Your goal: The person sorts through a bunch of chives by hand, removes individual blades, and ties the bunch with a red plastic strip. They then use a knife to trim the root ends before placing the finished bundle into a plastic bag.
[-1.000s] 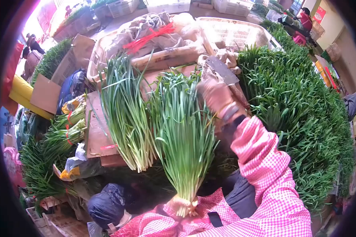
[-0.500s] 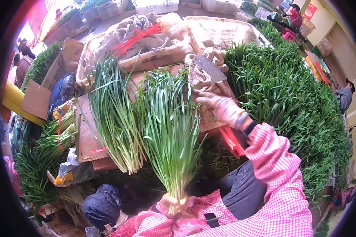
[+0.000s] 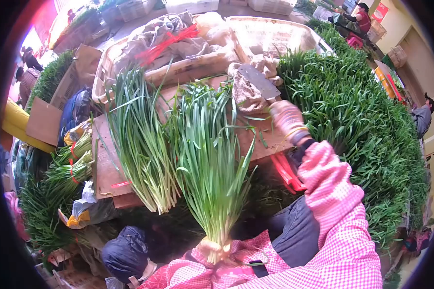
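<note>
My left hand (image 3: 213,244), low in front of my body, is closed round the pale stem ends of a bunch of chives (image 3: 212,159), long flat green leaves fanning upward over the board. My right hand (image 3: 288,118) is at the handle end of a cleaver (image 3: 258,81), its fingers wrapped round the handle. The broad grey blade rests on a crumpled cloth (image 3: 248,96) at the board's far right. Another pile of chives (image 3: 142,144) lies on the wooden board (image 3: 106,164), left of the held bunch.
A large mass of chives (image 3: 352,120) fills the right side. Behind the board stands a plastic crate (image 3: 275,36) with cloths and red ties (image 3: 169,44). Red strips (image 3: 288,173) hang by the board's right edge. Tied bunches (image 3: 74,164) lie left. People sit farther back.
My right hand has moved right from beside the leaves to the cleaver's handle and closed round it. The cleaver has shifted slightly. My left hand keeps holding the bunch.
</note>
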{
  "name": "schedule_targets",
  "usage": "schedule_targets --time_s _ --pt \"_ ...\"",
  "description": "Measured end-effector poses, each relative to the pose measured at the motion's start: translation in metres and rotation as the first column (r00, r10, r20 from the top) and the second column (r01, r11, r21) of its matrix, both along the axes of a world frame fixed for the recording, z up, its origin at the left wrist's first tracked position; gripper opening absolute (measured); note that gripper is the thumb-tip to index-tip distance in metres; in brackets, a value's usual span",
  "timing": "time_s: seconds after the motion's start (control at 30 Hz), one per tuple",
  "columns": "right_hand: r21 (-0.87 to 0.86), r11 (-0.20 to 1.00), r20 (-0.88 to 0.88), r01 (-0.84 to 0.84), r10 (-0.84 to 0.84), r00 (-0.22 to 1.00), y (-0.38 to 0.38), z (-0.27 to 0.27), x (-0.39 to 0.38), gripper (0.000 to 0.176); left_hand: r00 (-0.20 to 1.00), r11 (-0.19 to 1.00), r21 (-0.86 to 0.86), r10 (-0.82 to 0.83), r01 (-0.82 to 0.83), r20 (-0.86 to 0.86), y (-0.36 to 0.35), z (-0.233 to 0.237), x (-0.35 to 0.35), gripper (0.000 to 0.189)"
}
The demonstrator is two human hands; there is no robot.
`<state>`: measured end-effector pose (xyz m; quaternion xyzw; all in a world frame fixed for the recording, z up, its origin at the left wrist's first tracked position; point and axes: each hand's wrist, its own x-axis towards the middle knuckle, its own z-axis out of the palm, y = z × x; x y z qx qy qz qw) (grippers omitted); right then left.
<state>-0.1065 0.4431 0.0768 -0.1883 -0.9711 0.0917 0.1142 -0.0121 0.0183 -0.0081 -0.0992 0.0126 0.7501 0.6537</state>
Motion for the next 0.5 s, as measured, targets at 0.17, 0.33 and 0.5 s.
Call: schedule_targets --time_s 0.17,0.33,0.5 --pt "-0.931 0.365 -0.079 -0.007 -0.183 0.980 -0.035 0.092 0.042 0.010 1.000 0.999 0.034 0.006 -0.006 0.015 -0.002 -0.002 0.002 0.050" --pt "-0.816 0.433 0.164 -0.382 0.808 0.566 -0.086 0.106 0.084 0.029 1.000 0.995 0.103 0.009 -0.010 0.009 -0.005 -0.009 0.003 0.051" --pt "-0.962 0.185 0.214 0.201 0.050 0.976 -0.088 0.053 0.052 0.023 0.999 0.970 0.242 -0.014 0.003 0.046 -0.006 -0.023 0.007 0.059"
